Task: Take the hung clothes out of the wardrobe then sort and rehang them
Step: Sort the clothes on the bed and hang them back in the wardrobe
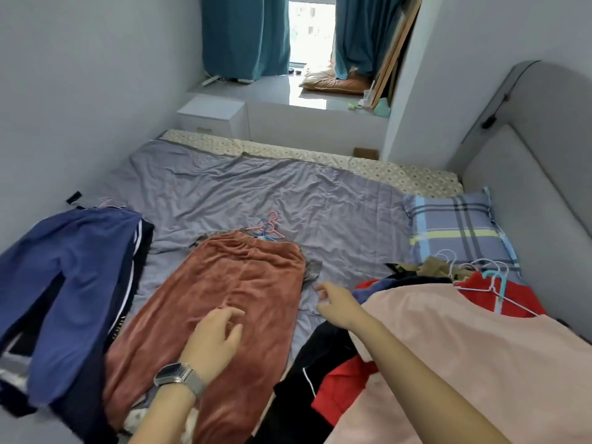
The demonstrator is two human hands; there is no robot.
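Note:
Rust-coloured velvet trousers point(224, 293) lie flat in the middle of the bed, with pink and blue hangers point(267, 229) at their waistband. My left hand point(217, 339), a watch on its wrist, hovers over the trousers with fingers apart and nothing in it. My right hand point(336, 304) reaches out above the sheet just right of the trousers, fingers loose and empty. Blue trousers point(67, 283) lie on darker striped garments at the left. A pile at the right holds a pale pink garment point(464, 363), red clothes point(512, 296), black clothes point(307, 373) and several hangers point(493, 283).
The bed has a wrinkled grey-lilac sheet point(272, 193). A plaid pillow point(458, 229) rests by the grey padded headboard point(528, 193). A white nightstand point(213, 115) stands beyond the bed, below a raised window ledge point(272, 88) with teal curtains point(243, 36).

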